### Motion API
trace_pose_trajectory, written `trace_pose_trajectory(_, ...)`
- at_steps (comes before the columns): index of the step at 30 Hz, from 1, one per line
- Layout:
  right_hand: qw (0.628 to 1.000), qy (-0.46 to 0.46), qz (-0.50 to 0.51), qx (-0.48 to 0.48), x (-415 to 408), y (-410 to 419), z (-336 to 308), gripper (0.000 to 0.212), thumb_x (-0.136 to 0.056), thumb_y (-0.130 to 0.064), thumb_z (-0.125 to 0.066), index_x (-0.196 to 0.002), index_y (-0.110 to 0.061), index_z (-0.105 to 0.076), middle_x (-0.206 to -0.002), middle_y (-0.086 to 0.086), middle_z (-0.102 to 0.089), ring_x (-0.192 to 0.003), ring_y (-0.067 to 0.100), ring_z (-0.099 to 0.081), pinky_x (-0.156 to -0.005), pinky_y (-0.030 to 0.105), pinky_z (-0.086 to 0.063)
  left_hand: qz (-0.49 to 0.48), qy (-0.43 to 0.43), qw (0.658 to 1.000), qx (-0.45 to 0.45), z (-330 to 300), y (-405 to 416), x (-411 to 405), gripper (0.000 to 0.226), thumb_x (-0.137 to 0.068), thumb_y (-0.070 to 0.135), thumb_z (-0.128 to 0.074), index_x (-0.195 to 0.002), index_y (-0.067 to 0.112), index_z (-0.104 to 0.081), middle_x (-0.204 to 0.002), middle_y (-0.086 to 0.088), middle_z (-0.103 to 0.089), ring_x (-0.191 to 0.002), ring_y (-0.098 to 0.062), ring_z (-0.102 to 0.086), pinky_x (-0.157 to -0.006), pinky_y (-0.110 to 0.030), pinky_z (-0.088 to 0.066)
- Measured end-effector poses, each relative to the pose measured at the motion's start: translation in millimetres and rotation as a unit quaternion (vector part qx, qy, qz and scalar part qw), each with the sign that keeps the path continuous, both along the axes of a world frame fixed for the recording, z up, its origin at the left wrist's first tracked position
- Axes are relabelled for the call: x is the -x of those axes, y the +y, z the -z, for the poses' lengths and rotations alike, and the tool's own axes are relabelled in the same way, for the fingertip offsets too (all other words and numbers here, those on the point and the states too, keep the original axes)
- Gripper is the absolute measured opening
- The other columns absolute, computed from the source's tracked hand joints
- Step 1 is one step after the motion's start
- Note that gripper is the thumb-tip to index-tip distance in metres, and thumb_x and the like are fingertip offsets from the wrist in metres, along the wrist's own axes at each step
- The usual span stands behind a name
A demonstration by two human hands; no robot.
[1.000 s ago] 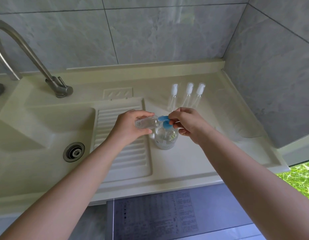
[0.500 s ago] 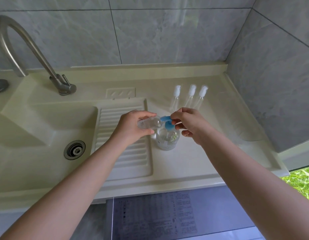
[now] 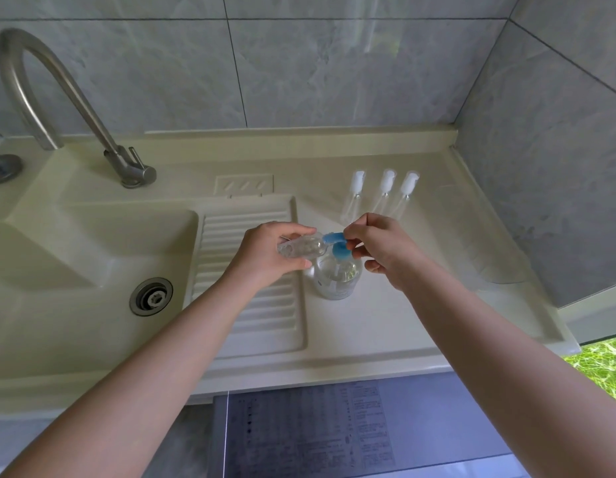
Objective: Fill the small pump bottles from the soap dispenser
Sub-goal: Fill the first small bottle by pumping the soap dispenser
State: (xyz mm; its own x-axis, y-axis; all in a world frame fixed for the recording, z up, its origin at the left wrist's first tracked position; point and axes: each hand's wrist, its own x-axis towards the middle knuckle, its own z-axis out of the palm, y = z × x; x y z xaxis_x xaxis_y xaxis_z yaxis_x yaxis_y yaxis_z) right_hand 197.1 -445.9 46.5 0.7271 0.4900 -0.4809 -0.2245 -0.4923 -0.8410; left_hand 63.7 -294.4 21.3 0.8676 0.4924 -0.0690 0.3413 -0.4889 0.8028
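Our left hand grips the bottle; right fingers pinch the nozzle. We should align mouth and spout before pumping.

Between the earlier views and this one we find little altered. The left hand keeps its grip on the small clear plastic bottle, held on its side, its mouth at the blue pump spout. The right hand has eased slightly back from the spout, thumb and forefinger still at its rear end. Our viewpoint has tilted a little upward, so the cream bench sits lower in view.
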Motion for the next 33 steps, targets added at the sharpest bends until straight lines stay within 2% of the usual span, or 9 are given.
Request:
trace_pose_trajectory(4,1.0,0.023,-0.02,0.005,-6.9,-3.1,-3.8,0.009,-0.089,-0.011,-0.063,-0.084,-0.018,-0.063,-0.071,-0.002,-0.07,-0.063,0.011,-0.052,-0.053,0.022,-0.032,0.0,-0.003,1.0,-0.011,-1.3,-0.2,-0.9,0.058,-0.067,0.013,-0.089,-0.119,0.032,-0.071,-0.116,0.01,-0.068,-0.095,0.01,-0.056,-0.075,0.006,-0.034)
trace_pose_trajectory(9,0.999,0.047,-0.016,0.004,-6.8,-7.4,0.6,0.003,-0.091,-0.014,-0.064,-0.092,-0.017,-0.064,-0.073,-0.002,-0.071,-0.062,0.013,-0.051,-0.053,0.024,-0.029,0.004,0.002,1.0,-0.014,0.3,-0.9,-1.5,0.058,-0.068,0.013,-0.089,-0.12,0.032,-0.071,-0.117,0.011,-0.067,-0.095,0.012,-0.053,-0.075,0.007,-0.033)
trace_pose_trajectory(19,0.999,0.03,-0.017,0.02,-9.9,-1.3,-5.8,0.006,-0.087,-0.01,-0.062,-0.084,-0.014,-0.062,-0.067,0.001,-0.068,-0.06,0.012,-0.052,-0.053,0.024,-0.029,0.0,-0.009,1.0,-0.007,-1.2,0.5,-1.7,0.058,-0.067,0.013,-0.089,-0.117,0.034,-0.072,-0.113,0.013,-0.069,-0.094,0.011,-0.056,-0.076,0.004,-0.035)
trace_pose_trajectory(23,0.999,0.008,-0.022,0.029,-8.3,0.0,-3.6,0.005,-0.087,-0.011,-0.061,-0.084,-0.015,-0.06,-0.065,-0.001,-0.067,-0.061,0.013,-0.052,-0.053,0.025,-0.03,0.001,-0.008,1.0,0.013,0.3,-0.4,-1.0,0.056,-0.067,0.011,-0.089,-0.116,0.03,-0.073,-0.111,0.015,-0.07,-0.088,0.021,-0.055,-0.074,0.005,-0.035)
trace_pose_trajectory(28,0.999,0.028,-0.024,0.023,-11.9,-1.1,-7.1,0.007,-0.087,-0.009,-0.062,-0.083,-0.014,-0.063,-0.069,0.002,-0.07,-0.062,0.013,-0.051,-0.052,0.022,-0.031,0.002,-0.004,1.0,0.004,-2.6,0.5,-0.4,0.056,-0.067,0.014,-0.089,-0.116,0.035,-0.072,-0.112,0.019,-0.068,-0.096,0.013,-0.057,-0.076,0.003,-0.037)
trace_pose_trajectory(33,0.999,0.044,-0.013,0.011,-8.0,-2.7,-0.5,0.005,-0.088,-0.013,-0.063,-0.083,-0.015,-0.062,-0.069,0.0,-0.068,-0.064,0.014,-0.052,-0.051,0.023,-0.031,0.002,-0.005,1.0,0.008,0.5,0.2,0.4,0.056,-0.068,0.014,-0.089,-0.117,0.034,-0.071,-0.113,0.018,-0.068,-0.097,0.011,-0.057,-0.076,0.004,-0.036)
